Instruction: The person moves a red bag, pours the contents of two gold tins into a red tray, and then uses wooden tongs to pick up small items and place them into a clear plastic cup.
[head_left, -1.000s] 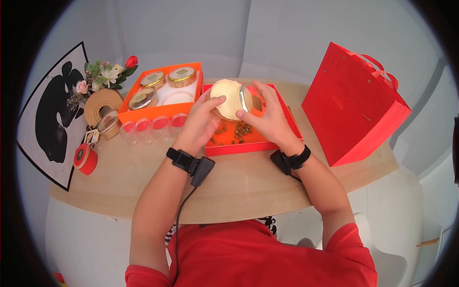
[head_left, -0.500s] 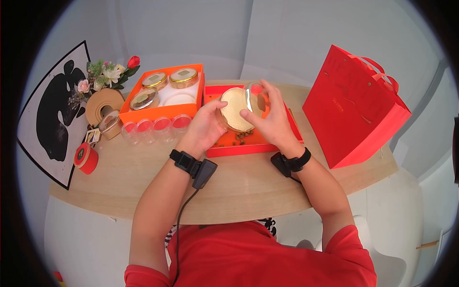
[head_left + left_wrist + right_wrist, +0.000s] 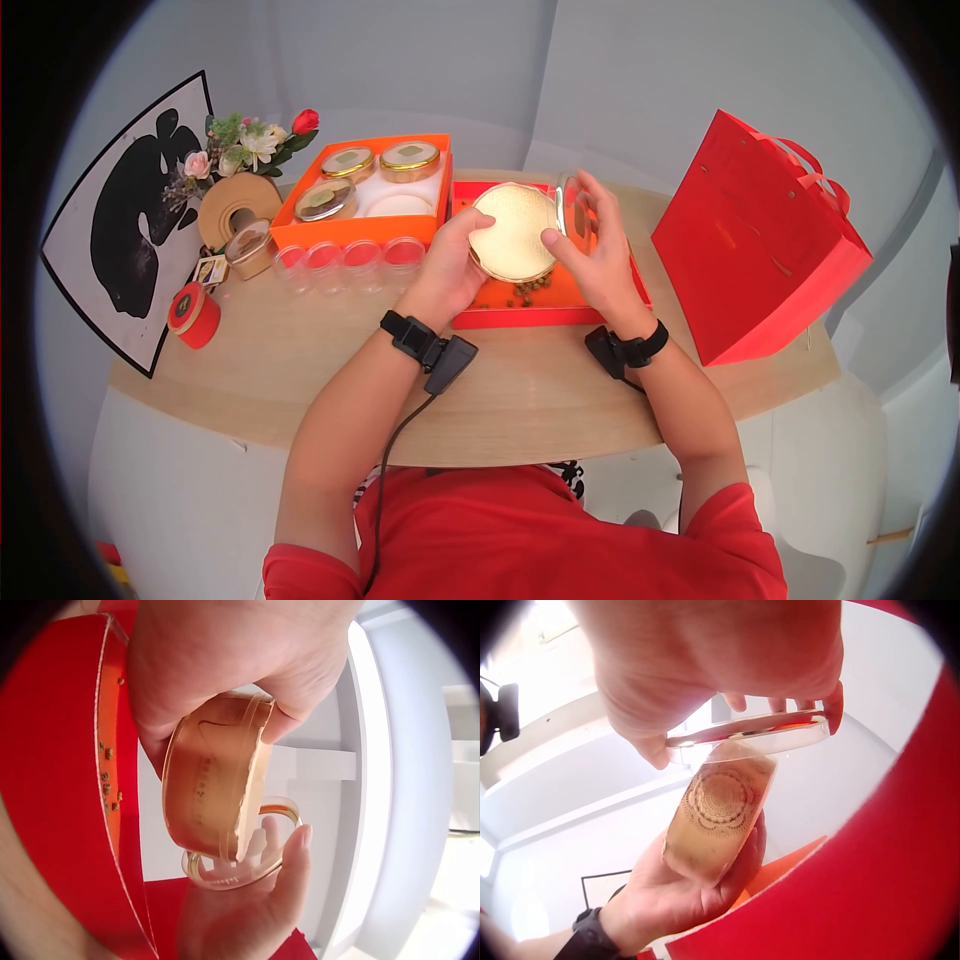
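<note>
My left hand (image 3: 455,265) grips a round clear jar (image 3: 206,784) by its side, thumb on the edge of its gold foil seal (image 3: 512,235). The jar is tilted, its foil face toward the head camera. Just to its right, my right hand (image 3: 595,260) holds a clear lid (image 3: 757,739) with a shiny rim, pinched at the edge between thumb and fingers. The lid stands nearly on edge, right beside the foil. Both are held above a red box (image 3: 520,318) with an orange inside, where small brown-green dried pieces (image 3: 533,288) lie.
At left stands an orange box (image 3: 335,235) with several gold-lidded jars (image 3: 409,160). Before it are several small clear cups (image 3: 362,265). Farther left are a red tub (image 3: 194,315), flowers (image 3: 255,145) and a framed picture (image 3: 125,235). A red paper bag (image 3: 760,250) stands right.
The head view has turned slightly, so everything sits farther right. My hands have brought the jar and lid a little right and nearer, covering more of the dried pieces.
</note>
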### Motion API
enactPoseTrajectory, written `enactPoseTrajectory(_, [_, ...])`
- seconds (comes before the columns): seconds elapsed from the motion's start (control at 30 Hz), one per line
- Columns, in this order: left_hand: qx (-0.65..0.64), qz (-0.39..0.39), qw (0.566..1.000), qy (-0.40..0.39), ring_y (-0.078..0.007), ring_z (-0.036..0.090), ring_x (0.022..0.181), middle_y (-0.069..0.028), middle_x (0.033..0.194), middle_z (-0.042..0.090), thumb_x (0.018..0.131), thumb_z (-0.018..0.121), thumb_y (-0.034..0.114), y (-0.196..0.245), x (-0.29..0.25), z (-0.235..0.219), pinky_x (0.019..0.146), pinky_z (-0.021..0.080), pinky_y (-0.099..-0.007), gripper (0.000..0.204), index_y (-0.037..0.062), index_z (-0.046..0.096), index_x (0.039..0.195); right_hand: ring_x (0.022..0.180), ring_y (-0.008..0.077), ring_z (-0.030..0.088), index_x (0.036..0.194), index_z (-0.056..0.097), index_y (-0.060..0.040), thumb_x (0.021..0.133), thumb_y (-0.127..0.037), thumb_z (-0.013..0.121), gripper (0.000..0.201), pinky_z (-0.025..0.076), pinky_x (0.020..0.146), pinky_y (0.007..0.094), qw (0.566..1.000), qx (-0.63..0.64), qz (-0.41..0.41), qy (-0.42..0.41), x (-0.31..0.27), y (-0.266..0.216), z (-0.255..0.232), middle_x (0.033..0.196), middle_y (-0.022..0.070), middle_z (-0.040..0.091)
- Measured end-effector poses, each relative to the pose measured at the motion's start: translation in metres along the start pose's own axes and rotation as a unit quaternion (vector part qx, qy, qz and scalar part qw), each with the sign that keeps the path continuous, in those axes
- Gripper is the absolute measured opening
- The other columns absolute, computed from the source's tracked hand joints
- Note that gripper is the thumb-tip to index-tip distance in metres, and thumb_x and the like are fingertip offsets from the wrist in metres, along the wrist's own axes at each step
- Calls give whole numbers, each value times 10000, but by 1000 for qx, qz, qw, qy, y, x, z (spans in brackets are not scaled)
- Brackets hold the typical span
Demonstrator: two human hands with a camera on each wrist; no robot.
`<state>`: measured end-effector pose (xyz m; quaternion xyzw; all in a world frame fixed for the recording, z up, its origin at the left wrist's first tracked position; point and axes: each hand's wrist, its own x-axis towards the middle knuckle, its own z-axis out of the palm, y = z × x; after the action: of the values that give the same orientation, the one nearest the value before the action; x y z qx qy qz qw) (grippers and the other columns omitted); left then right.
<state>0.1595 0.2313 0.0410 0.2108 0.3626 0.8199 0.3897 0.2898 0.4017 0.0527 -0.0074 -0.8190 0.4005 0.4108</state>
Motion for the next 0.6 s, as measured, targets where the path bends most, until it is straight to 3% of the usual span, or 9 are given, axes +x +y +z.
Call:
enactPoseTrajectory(0.33, [-5,18,1000,21,-260,657,1314,-151,1402,678,1056,601,244,-2,3,-1,1122,537,-433,465,-19,581,1439,1346,296,526,1592,430,-7,908,-329,866,873,451,1156,444,1000,-3,-6,-3,-1,0,0,1433,149,499])
enactPoseTrajectory(0.6, [-6,23,999,32,-243,669,1302,-148,1401,680,1101,578,262,-2,4,2,1099,558,-420,426,-8,594,1430,1389,313,528,1591,439,-9,906,-358,869,880,459,1165,451,1000,-16,-11,-8,-1,4,1,1494,168,497])
